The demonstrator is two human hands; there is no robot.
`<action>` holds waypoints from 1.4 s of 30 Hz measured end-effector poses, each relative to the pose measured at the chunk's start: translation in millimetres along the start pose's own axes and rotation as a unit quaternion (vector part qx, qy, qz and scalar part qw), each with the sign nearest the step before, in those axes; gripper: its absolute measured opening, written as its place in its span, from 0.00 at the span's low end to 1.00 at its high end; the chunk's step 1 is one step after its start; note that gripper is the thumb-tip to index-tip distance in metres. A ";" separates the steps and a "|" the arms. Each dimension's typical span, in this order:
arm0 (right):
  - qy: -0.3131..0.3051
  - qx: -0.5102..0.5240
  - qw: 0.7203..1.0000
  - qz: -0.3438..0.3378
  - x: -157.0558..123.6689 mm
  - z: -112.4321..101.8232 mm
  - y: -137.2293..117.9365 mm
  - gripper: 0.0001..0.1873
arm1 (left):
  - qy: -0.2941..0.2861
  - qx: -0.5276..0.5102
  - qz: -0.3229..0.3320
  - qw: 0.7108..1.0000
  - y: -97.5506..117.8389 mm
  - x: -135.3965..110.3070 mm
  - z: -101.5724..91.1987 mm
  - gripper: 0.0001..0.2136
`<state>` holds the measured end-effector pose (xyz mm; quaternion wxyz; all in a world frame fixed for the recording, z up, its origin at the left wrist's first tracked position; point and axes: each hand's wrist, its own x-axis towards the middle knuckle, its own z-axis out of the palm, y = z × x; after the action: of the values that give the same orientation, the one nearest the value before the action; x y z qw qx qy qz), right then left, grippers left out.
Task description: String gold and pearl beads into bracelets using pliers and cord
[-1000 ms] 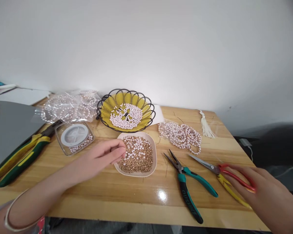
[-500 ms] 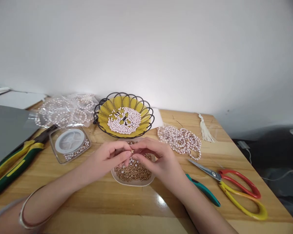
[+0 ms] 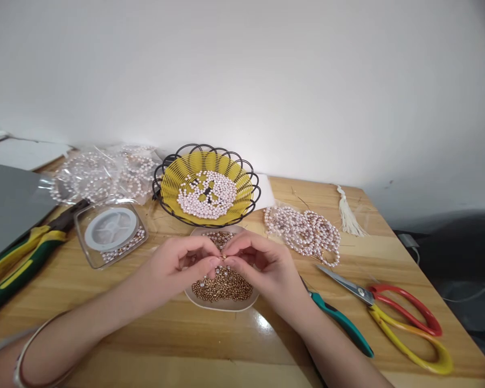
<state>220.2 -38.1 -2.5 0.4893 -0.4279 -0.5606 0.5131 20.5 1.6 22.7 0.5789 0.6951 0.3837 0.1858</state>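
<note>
My left hand [image 3: 178, 267] and my right hand [image 3: 261, 267] meet fingertip to fingertip over a shallow white dish [image 3: 222, 305] of small gold and pearl beads. Both hands are closed in a pinch, and a tiny gold bead [image 3: 222, 258] shows between the fingertips. Which hand holds it I cannot tell. Just behind the dish stands a yellow bowl in a black wire basket [image 3: 206, 186] with pink pearls in it.
On the wooden table [image 3: 153, 328]: strung pearls [image 3: 303, 230] and a cream tassel [image 3: 350, 215] at right, red and yellow scissors [image 3: 404, 323], teal pliers [image 3: 341, 323], a clear box with a cord spool [image 3: 110, 230], green and yellow pliers [image 3: 16, 264], bagged pearls [image 3: 101, 172].
My right hand left the scissors and came over the bead dish to meet my left hand. Both now pinch together slightly higher over the dish.
</note>
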 end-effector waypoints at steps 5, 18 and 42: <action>-0.032 0.033 0.999 0.019 -2.8 -1.5 0.8 0.04 | 0.029 0.052 0.012 0.998 1.5 -0.5 -0.1 0.08; -0.068 0.017 0.997 0.023 -8.3 -0.1 2.8 0.06 | 0.021 0.133 0.089 0.987 -6.0 -4.5 1.5 0.10; -0.039 -0.163 0.985 -0.052 -1.8 -18.0 -0.7 0.03 | 0.034 -0.009 0.014 0.999 -5.9 -2.2 -20.5 0.11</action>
<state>238.3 -37.1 -2.1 0.4168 -0.4520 -0.6766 0.4052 2.8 13.8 22.9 0.5689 0.6885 0.3919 0.2207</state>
